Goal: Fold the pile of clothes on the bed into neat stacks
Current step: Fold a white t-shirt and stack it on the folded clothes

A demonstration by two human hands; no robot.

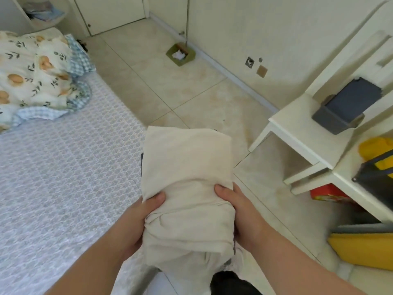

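Both hands grip folded cream cloth from its sides: left hand on left side, thumb on top; right hand on right side, thumb on top. Cloth held in air, past right edge of bed, over floor. Dark garment edge shows beneath cloth. Floral quilt bunched at bed's far left. White shelf unit to right carries dark box. Dustpan by far wall.

Bed left, quilt on its far end; folded clothes between hands; shelf unit right; dustpan on floor behind.
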